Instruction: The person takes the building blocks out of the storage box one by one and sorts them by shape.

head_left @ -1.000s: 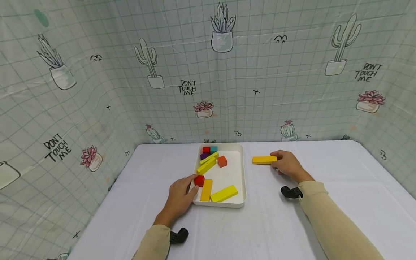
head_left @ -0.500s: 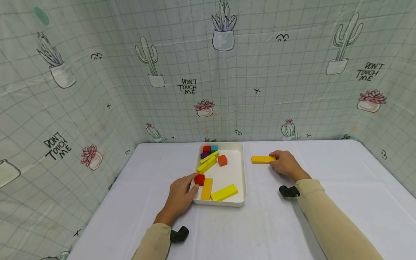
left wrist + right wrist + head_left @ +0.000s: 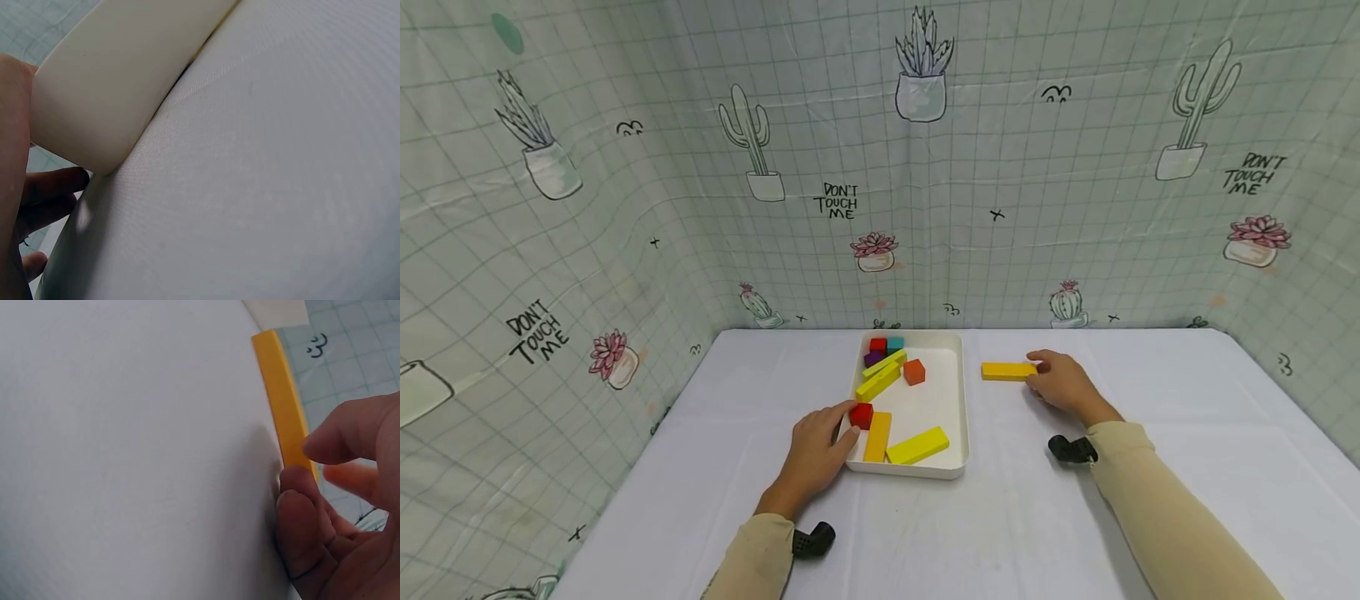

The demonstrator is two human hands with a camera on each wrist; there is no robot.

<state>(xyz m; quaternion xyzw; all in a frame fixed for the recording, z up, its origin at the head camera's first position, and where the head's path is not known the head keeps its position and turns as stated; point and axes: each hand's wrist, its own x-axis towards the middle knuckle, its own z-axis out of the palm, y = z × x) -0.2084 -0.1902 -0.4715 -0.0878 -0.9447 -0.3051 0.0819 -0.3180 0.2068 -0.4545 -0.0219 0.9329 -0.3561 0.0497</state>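
An orange-yellow rectangular block (image 3: 1004, 372) lies right of the white tray. My right hand (image 3: 1063, 385) pinches its right end between thumb and fingers. In the right wrist view, the fingertips meet the sides of the block (image 3: 281, 394) low on its length, close against the white surface. My left hand (image 3: 815, 447) grips the left wall of the white tray (image 3: 964, 408), index finger over the rim beside a red cube (image 3: 861, 416). The tray's outer wall (image 3: 119, 75) fills the upper left of the left wrist view, with several fingers (image 3: 53, 185) around its corner.
Inside the tray lie another orange-yellow block (image 3: 877, 437), a yellow block (image 3: 918, 446), an orange cube (image 3: 913, 372), more yellow blocks (image 3: 878, 382), and small red, teal (image 3: 896, 343) and purple (image 3: 873, 358) pieces. Patterned cloth (image 3: 992, 167) walls the white table at back and left.
The head view shifts slightly. Both hands, the tray and the blocks stay in nearly the same places.
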